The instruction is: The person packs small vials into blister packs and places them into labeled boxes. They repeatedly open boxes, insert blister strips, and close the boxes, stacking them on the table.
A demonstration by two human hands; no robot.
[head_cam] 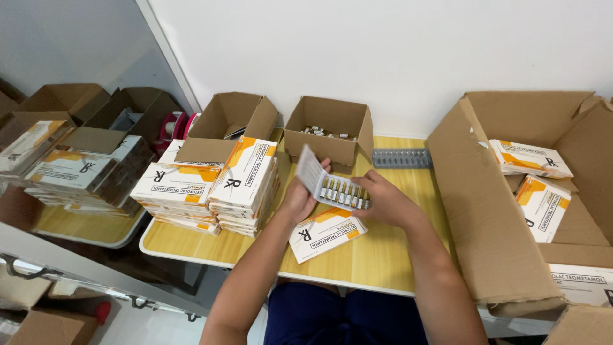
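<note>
Two hands, left [299, 199] and right [383, 203], share one ampoule tray [332, 186]. One flat carton [325, 234] lies at 6 o'clock, two carton stacks [207, 188] at 9, two small open boxes [281, 124] at 12, one big box [491, 211] at 3.

A small medicine-packing room, by the look of it — stacks of flat white-and-orange cartons [204, 185] piled on a wooden table [377, 255], open cardboard boxes [329, 131] behind the stacks — plain white wall beyond.

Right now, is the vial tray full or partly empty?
Cannot tell fully. The tray, held by both hands, shows a row of vials; the right hand hides its end.
</note>
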